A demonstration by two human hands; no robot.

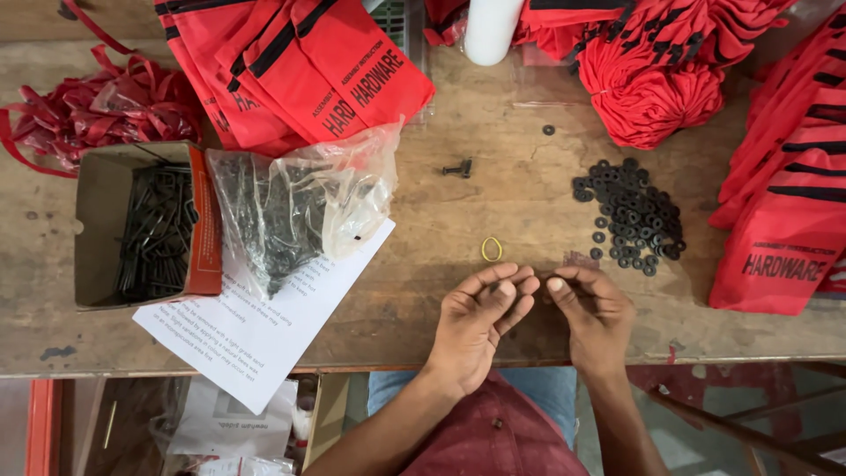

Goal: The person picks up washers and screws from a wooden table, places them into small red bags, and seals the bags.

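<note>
Both hands hover over the front edge of the wooden table (493, 115). My left hand (480, 317) is palm up with its fingers curled, and a small dark part shows at its fingertips. Touching it fingertip to fingertip, my right hand (592, 310) has its fingers pinched together; what it holds is hidden. A yellow rubber band (491, 249) lies just beyond the fingers. A pile of black washers (630, 216) sits to the right of it. Farther back lie a black bolt (458, 167) and a single washer (548, 130).
A clear bag of black screws (282, 211) lies on a printed sheet (256, 335) at the left, beside a cardboard box of hex keys (145, 229). Red fabric bags (308, 70) (784, 229) crowd the back and right. Red ribbons (97, 106) are far left; a white cylinder (489, 26) stands at the back.
</note>
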